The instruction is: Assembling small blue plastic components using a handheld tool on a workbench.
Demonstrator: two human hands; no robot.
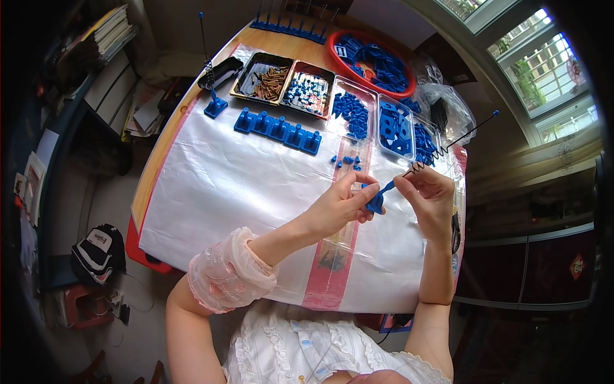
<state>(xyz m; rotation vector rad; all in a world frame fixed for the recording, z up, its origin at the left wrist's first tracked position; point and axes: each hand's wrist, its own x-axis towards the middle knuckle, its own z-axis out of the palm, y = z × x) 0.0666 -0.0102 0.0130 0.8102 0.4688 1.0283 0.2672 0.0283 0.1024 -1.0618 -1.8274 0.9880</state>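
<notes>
Assembly in progress: left hand point(339, 203) pinches a blue base point(375, 205) while right hand point(430, 192) fingers grip its spring-wire antenna point(448, 146); one finished antenna point(210, 70) stands far left, loose blue parts point(350, 110) remaining in trays

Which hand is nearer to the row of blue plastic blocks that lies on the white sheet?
The left hand. The row of blue plastic blocks lies up and to its left on the white sheet; the right hand is farther off, beyond the left hand.

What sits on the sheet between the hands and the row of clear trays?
In the head view, a few loose small blue parts lie on the white sheet between the left hand and the clear trays.
</notes>
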